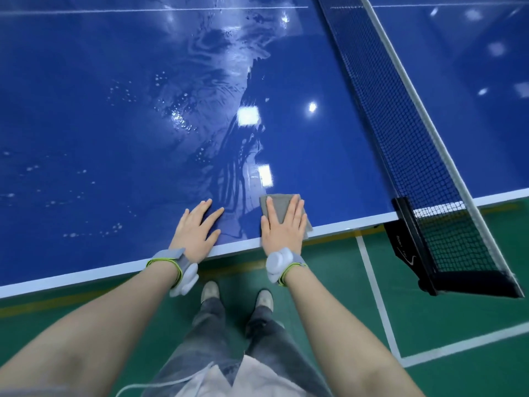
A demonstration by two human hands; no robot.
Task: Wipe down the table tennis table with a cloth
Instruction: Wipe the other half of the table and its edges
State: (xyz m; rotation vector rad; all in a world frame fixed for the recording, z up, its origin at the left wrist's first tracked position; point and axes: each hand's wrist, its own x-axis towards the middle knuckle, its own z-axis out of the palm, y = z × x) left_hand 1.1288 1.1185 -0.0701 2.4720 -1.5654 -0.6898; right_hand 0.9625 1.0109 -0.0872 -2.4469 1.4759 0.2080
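Note:
The blue table tennis table [114, 81] fills the upper view, its white near edge running across the middle. A folded grey cloth [279, 206] lies flat at that edge. My right hand [282, 227] presses on the cloth with straight fingers, covering most of it. My left hand [197, 227] rests flat on the bare blue top a little to the left, fingers spread. Wet streaks and droplets [177, 116] glisten on the surface beyond both hands.
The black net [400, 133] with its white top band runs diagonally at the right, held by a black clamp post [412, 239] at the table's edge. Below lies a green floor [458, 296] with white lines. My legs and shoes stand close to the edge.

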